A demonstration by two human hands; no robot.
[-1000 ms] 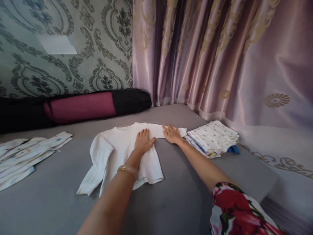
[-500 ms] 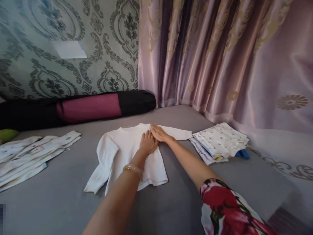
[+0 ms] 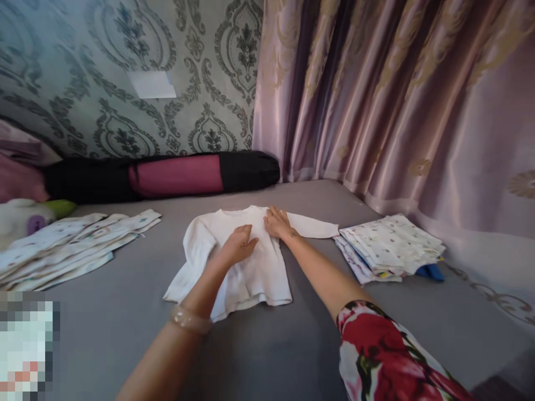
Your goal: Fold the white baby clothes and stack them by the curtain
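Observation:
A small white long-sleeved shirt [image 3: 246, 267] lies flat on the grey bed [image 3: 292, 345], its left sleeve folded down and its right sleeve stretched toward the right. My left hand [image 3: 238, 245] rests flat on the middle of the shirt, fingers out, a clear bangle on the wrist. My right hand [image 3: 276, 221] lies flat near the shirt's collar and right shoulder, fingers spread. Neither hand holds anything.
A stack of folded printed clothes [image 3: 390, 245] sits right of the shirt, a blue piece under it. Unfolded printed garments [image 3: 71, 245] lie at the left. A black and maroon bag [image 3: 175, 175] runs along the patterned wall. Pink curtains [image 3: 397, 100] hang behind.
My right hand slid left along the shirt's sleeve from its cuff to the collar area. My left hand shifted slightly left on the shirt. The view turned left.

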